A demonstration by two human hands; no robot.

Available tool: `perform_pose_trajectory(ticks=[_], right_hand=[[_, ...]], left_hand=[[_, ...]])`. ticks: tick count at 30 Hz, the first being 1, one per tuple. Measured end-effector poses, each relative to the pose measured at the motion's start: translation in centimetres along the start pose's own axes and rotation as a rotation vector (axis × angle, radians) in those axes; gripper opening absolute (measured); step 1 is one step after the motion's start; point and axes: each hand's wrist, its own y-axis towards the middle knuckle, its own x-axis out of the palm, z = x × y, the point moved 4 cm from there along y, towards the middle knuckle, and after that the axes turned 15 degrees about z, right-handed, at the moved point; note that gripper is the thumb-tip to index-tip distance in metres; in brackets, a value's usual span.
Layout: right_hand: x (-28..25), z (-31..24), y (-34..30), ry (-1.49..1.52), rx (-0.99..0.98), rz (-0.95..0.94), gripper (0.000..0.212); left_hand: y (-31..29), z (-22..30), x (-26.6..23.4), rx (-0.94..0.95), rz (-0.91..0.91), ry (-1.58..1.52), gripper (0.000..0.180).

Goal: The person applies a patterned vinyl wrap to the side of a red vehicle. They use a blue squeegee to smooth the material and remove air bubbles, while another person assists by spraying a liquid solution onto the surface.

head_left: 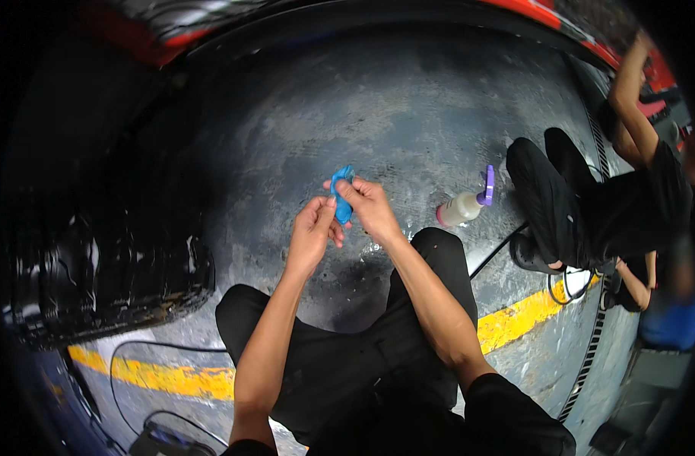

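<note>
Between my two hands, in front of my knees, is a small, elongated piece of soft-looking blue material (343,199). Whether it is clay or folded cloth I cannot tell. My left hand (315,229) pinches its lower left side, thumb and fingers closed. From the right, my right hand (369,208) grips it with the thumb pressed on its face and the fingers behind. A pale spray bottle (461,209) with a purple trigger head and a pink base stands on the floor to the right of my hands.
A dark tyre (112,273) is at the left. At the right crouches another person in black (629,213), one arm raised. Black hoses (169,346) cross the painted floor (287,114) near a yellow stripe (165,378). Red bodywork (530,9) borders the far side; a drain grate (587,365) runs at right.
</note>
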Motion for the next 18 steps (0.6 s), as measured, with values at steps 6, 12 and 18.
perform_pose_trajectory(ticks=[6,12,18], right_hand=[[0.2,2.6,0.9,-0.057,-0.033,-0.140,0.025],[1.2,0.4,-0.9,-0.116,-0.079,-0.128,0.019],[1.5,-0.1,-1.9,-0.462,-0.564,-0.061,0.042]], left_hand=[[0.4,-0.3,-1.7,0.104,0.171,0.063,0.027],[0.1,-0.1,-2.5,0.076,0.164,-0.024,0.035],[-0.4,0.8,-3.0,-0.132,0.024,-0.129,0.054]])
